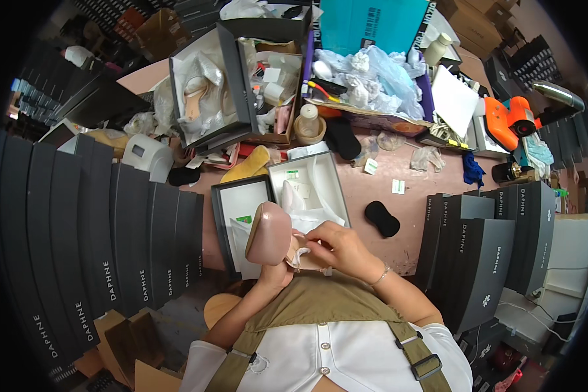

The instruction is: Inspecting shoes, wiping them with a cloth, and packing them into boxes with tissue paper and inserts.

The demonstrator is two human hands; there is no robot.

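Observation:
A pink pointed-toe shoe is in my left hand, which grips it from below, its toe tipped up at the left. My right hand reaches over the back of the shoe with fingers curled together at the opening. A small white strip shows inside the shoe by those fingertips; what they pinch is hidden. Just beyond my hands lies an open shoebox with a white inside, holding white tissue paper. Beside it on the left sits a dark-edged box part, also white inside.
Stacks of dark grey shoeboxes stand at the left and right. A black pad lies on the pink table. Farther back are a shoebox with another shoe, a carton of crumpled plastic and an orange tool.

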